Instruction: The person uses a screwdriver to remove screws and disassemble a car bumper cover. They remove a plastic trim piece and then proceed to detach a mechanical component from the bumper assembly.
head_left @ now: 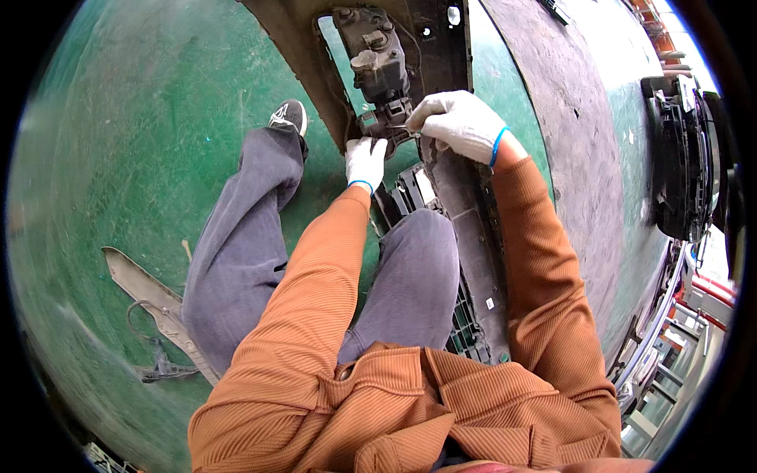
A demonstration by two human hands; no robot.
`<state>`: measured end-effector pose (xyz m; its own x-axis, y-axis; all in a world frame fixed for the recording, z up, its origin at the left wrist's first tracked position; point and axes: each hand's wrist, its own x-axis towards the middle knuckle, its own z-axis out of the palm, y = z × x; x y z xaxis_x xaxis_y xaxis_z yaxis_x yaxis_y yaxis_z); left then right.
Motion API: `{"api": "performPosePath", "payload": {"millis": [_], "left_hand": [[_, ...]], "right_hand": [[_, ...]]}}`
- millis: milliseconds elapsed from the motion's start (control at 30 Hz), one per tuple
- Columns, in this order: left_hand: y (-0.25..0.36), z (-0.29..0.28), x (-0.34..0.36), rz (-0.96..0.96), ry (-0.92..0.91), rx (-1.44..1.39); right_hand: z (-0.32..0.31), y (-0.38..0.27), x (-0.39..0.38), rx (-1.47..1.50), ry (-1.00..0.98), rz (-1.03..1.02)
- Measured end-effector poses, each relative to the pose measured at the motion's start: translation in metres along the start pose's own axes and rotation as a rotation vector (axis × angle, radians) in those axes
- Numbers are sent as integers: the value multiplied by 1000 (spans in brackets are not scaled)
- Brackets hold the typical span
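Observation:
A dark car bumper point(296, 33) lies with its inner side up, and a black lamp unit point(380, 67) with a bulbous housing is set in its opening. My left hand point(364, 163), in a white knit glove with a blue cuff, is closed against a black bracket point(385, 121) at the lamp's near end; its fingertips are partly hidden. Gloved the same way, my right hand point(461, 124) is in a pinch just right of that bracket. Something thin and pale shows at its fingertips, too small to name.
The bumper's long section point(473, 229) runs beside my right knee, with grille slats point(465, 315) along it. A loose trim strip point(150, 288) with a cable lies on the green floor point(142, 150) at left. A grey mat point(583, 126) and stacked black parts point(682, 158) are at right.

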<state>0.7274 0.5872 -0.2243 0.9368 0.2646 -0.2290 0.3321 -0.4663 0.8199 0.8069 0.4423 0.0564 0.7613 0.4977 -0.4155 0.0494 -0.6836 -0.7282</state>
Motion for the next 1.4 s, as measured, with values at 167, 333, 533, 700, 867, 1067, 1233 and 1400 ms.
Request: {"api": "performPosePath", "payload": {"millis": [167, 333, 533, 700, 867, 1067, 1233, 1400], "left_hand": [[-3, 2, -2, -24, 47, -28], [-1, 5, 0, -52, 61, -52], [9, 7, 1, -146, 57, 19], [36, 3, 0, -354, -78, -85], [25, 8, 18, -384, -58, -91], [41, 7, 8, -389, -49, -158], [45, 9, 9, -369, -17, -150], [35, 9, 12, -358, -79, -122]], "right_hand": [[-5, -22, 16, -99, -67, 55], [17, -42, 43, -481, -95, -146], [48, -55, 77, -834, -95, -164], [50, -37, 95, -943, -117, -303], [61, -63, 84, -817, -179, -153], [32, -42, 104, -780, -168, -173], [43, -26, 136, -1434, -337, -621], [35, -20, 119, -1175, -257, -421]]}}
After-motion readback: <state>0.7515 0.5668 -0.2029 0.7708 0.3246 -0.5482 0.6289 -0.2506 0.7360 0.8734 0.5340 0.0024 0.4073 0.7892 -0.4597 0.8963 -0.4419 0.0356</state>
